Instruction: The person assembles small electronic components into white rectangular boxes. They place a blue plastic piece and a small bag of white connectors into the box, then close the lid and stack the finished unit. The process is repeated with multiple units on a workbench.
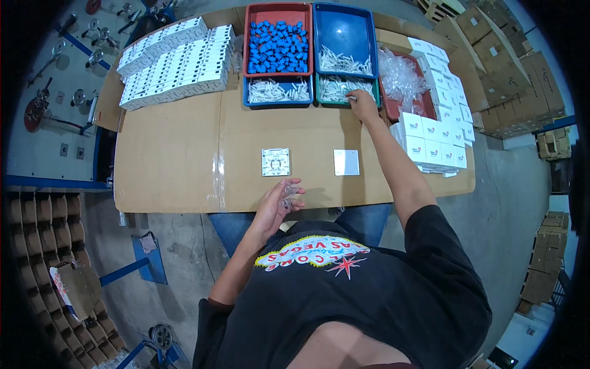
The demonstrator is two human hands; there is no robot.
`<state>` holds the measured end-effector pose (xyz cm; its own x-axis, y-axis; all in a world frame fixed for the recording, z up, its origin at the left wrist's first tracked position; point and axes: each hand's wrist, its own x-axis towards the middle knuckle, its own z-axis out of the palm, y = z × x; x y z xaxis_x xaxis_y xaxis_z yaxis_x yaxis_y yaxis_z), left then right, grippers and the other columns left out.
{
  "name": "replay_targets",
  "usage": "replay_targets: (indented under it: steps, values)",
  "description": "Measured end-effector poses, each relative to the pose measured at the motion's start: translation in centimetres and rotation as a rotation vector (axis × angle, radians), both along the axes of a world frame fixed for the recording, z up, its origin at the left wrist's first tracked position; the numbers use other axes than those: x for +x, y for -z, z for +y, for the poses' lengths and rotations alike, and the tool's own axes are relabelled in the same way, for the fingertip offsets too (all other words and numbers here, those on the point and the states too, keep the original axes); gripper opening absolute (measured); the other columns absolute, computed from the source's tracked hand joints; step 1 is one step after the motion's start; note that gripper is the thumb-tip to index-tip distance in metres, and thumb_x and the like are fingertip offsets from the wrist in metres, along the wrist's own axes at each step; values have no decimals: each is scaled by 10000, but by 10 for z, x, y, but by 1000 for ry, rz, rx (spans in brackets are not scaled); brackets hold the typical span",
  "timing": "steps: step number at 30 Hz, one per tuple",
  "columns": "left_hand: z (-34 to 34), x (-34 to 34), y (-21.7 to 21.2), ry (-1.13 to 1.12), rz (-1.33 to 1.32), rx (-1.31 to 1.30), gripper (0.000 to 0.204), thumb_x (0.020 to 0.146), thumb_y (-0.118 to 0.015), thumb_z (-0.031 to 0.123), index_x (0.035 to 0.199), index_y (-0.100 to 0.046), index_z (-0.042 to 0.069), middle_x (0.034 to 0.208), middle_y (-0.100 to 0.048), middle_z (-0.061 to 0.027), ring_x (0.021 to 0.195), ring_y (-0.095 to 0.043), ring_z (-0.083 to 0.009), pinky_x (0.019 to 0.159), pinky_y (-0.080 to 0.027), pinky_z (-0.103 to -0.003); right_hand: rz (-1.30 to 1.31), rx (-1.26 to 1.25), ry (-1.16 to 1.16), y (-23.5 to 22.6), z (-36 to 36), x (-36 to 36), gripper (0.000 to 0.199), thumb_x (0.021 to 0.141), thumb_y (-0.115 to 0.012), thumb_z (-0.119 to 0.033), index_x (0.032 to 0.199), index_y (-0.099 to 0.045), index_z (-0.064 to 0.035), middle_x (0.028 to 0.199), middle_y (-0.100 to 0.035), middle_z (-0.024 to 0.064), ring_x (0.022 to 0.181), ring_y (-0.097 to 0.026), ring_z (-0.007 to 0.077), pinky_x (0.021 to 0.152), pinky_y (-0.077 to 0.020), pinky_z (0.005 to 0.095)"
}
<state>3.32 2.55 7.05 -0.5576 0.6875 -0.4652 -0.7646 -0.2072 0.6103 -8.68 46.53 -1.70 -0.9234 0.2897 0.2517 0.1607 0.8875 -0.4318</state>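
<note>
The right hand (362,106) stretched far out to the green plastic tray of small white parts (340,90). Its fingers (351,96) curled down at the near edge of that tray, right on the pile, as if pinching one part. I could not tell if they truly had one, because the parts were tiny and the hand covered them.

The left hand (276,206) stayed close to the body, at the near edge of the brown cardboard-covered worktop (178,154). Its fingers (294,184) were bent around a small clear plastic bag (289,195), holding it up off the worktop so it was ready. What was in the bag was too see-through to make out.

Just past the left fingers lay a square white plate with holes and ribs (275,162), flat on the worktop. Off toward the right arm lay a plain square white cover (346,162). Both sat within easy reach.

Beyond the right fingers stood a blue tray with white parts (344,37). To the left of them were a red tray full of blue blocks (277,44) and another blue tray of white pieces (276,91). Small white boxes (433,132) were stacked just right of the reaching arm, and long rows of white boxes (175,61) lay far off to the left.

The bent picture edges made the far corners hard to see.
</note>
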Motion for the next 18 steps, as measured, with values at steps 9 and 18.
replay_targets:
  steps: [9,18]
  values:
    - [9,4,-7,20,34,-5,458,1085,-514,371,1396,-545,36,1246,-664,-115,995,-672,-181,876,-524,-334,-307,71,-46,-7,16,-31,243,900,-656,-117,1118,-763,-109,1171,-702,210,1067,-679,369,914,-528,441]
    - [3,-5,4,-106,-69,192,490,1092,-479,411,1427,-516,55,1331,-631,-117,1266,-608,-276,1059,-487,-405,70,-878,171,-32,-26,23,208,952,-703,-132,1135,-725,-35,882,-673,-7,762,-590,59,672,-459,215]
